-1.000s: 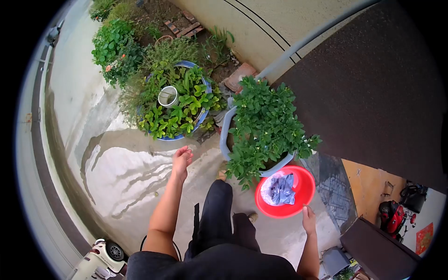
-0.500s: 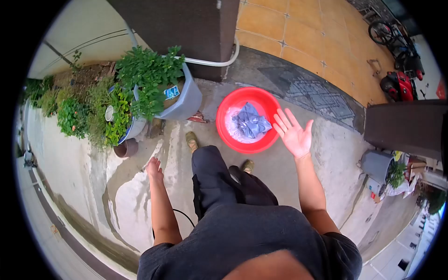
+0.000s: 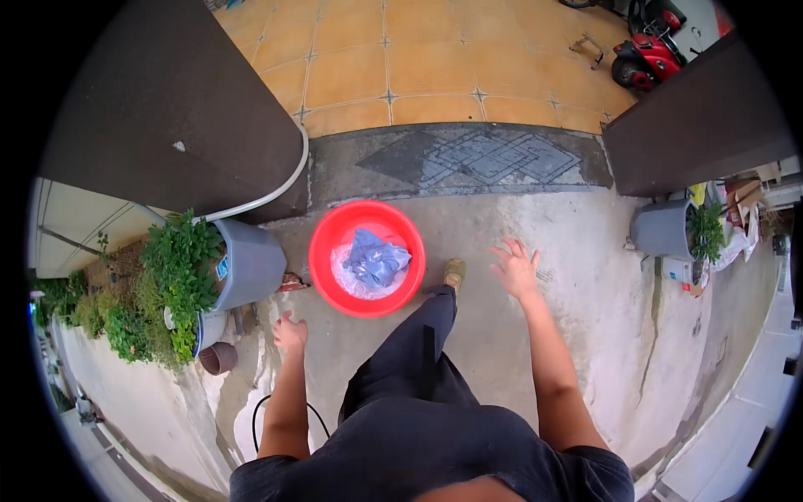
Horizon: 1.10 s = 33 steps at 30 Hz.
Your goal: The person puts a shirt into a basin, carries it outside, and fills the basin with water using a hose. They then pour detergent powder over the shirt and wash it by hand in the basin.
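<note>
On the concrete ground ahead of my body stands a red basin [image 3: 321, 280], with a bluish-grey cloth [image 3: 376, 259] lying in sudsy water inside it. My left hand [image 3: 290, 331] hangs below and left of the basin, fingers loosely apart and holding nothing. Right of the basin, my right hand [image 3: 517, 268] is held over the ground with its fingers spread and nothing in it. Neither hand touches the basin. One shoe [image 3: 454, 274] shows between the basin and my right hand.
Grey planters with green plants stand left [image 3: 249, 266] and right [image 3: 662, 229]. A small brown pot [image 3: 218, 358] sits lower left. Dark pillars [image 3: 176, 109] flank a doorway with orange tiles [image 3: 351, 71]. A red scooter [image 3: 657, 57] is at the upper right.
My view has turned toward the tiled doorway. The basin now appears left of centre, between my hands. My right hand has moved away from its rim, and a leg has stepped forward.
</note>
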### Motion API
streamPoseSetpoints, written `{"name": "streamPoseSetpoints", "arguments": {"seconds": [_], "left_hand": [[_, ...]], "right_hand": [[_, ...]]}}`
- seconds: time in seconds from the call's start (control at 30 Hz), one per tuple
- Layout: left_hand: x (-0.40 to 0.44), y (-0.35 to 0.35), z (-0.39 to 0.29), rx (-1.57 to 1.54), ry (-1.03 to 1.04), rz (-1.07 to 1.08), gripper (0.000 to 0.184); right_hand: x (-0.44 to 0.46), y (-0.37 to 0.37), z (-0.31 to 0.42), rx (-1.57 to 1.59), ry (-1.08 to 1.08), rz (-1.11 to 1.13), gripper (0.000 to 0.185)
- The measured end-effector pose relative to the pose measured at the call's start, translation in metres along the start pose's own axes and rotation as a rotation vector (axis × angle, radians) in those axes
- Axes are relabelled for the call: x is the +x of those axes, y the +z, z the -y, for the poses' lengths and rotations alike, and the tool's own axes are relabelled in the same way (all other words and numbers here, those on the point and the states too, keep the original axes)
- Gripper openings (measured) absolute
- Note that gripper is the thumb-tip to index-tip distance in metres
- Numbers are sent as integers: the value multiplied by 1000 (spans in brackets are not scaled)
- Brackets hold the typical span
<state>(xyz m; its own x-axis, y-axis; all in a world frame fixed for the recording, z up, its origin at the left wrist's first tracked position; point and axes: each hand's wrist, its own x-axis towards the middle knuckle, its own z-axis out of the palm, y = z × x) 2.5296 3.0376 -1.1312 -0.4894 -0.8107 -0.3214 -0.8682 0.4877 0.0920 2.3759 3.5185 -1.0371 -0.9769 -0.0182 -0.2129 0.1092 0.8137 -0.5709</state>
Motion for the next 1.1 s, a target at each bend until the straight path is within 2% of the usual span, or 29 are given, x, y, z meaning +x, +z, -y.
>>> {"name": "streamPoseSetpoints", "arguments": {"seconds": [0.03, 0.1, 0.17, 0.2, 0.3, 0.37, 0.4, 0.5, 0.6, 0.67, 0.73, 0.77, 0.8, 0.83, 0.87, 0.9, 0.93, 1.0, 1.07, 1.1], "left_hand": [[-6, 7, -19, -20, 134, 44, 47], [-25, 27, -76, 14, 394, 82, 45], [-55, 54, -122, 54, 523, 178, 43], [-65, 65, -150, 65, 528, 246, 42], [-92, 69, -223, -3, 293, 343, 43], [-108, 53, -257, -32, 213, 394, 42], [-114, 39, -274, 21, 270, 422, 43], [-144, -14, -320, 190, 518, 558, 44], [-173, -56, -359, 239, 691, 857, 43], [-184, -41, -372, 334, 724, 983, 45], [-186, 5, -374, 299, 681, 944, 42], [-193, 19, -380, 274, 651, 927, 40], [-191, 12, -394, 223, 656, 898, 26], [-189, -10, -412, 168, 651, 936, 22], [-191, -28, -428, 112, 642, 965, 20], [-196, -15, -426, -39, 584, 1032, 17], [-217, -17, -433, -129, 517, 1071, 17], [-248, -22, -467, -310, 388, 1101, 19], [-291, -25, -516, -471, 351, 1105, 19], [-304, -11, -534, -415, 390, 1130, 22]], "right_hand": [[0, 2, -27, -254, -29, -141, 42], [18, 7, -89, -75, 10, -166, 40], [39, -4, -116, -234, -25, -68, 38], [56, -5, -136, -198, -1, 25, 37], [111, -28, -182, -292, 73, 309, 36], [147, -59, -193, -332, 79, 366, 37], [169, -72, -192, -337, 92, 360, 37], [217, -111, -173, -484, -72, 89, 39], [247, -128, -141, -584, -521, -94, 40], [255, -123, -104, -432, -751, -4, 40], [259, -104, -87, -188, -859, 204, 41], [268, -104, -74, -143, -855, 244, 40], [276, -111, -60, -102, -850, 289, 40], [280, -120, -42, 13, -791, 236, 37], [287, -130, -36, 110, -776, 341, 34], [309, -145, -26, 144, -707, 366, 34], [334, -166, -16, 167, -634, 397, 33], [390, -192, -5, 145, -671, 456, 31], [424, -220, 1, 122, -644, 542, 30], [450, -222, 8, 122, -636, 575, 30]]}}
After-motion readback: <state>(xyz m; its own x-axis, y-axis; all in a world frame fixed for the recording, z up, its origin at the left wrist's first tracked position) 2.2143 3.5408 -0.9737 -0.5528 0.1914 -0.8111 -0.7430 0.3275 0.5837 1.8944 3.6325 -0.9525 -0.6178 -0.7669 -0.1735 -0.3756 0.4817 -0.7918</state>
